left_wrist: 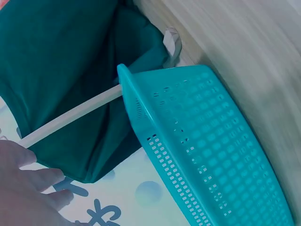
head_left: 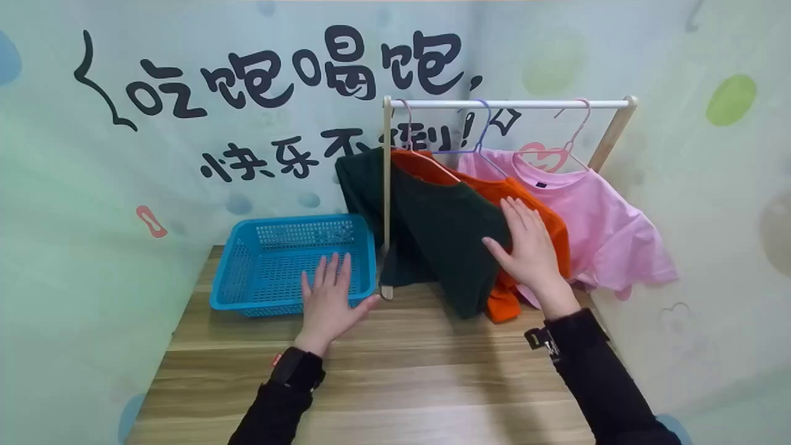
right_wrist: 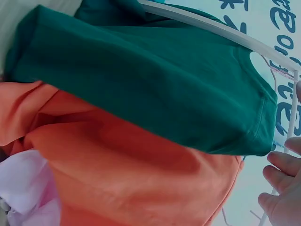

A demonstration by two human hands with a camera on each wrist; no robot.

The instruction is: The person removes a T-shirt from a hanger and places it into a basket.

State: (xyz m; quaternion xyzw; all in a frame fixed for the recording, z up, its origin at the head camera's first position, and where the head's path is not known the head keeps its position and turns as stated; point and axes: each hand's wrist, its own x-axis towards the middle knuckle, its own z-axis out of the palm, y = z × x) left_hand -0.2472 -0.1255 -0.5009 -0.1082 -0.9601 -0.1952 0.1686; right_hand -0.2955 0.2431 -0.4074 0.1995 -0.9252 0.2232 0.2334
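My left hand (head_left: 329,309), fingers spread, hovers over the near side of a blue plastic basket (head_left: 225,272). Nothing is held in it. In front of the dark green T-shirt (head_left: 442,228) and the orange T-shirt (head_left: 547,225) is my right hand (head_left: 532,252), its fingers extended; whether it touches the cloth I cannot tell. A pink T-shirt (head_left: 618,228) hangs farthest right. Each shirt is on a thin hanger. The right wrist view shows the fingertips (right_wrist: 277,165) beside the green shirt's shoulder end.
A small garment rack with a white rod (head_left: 519,104) and wooden posts (head_left: 387,198) carries the shirts. It stands on a wood-grain table (head_left: 395,377), right of the basket. Behind is a printed backdrop (head_left: 185,37) with large dark characters.
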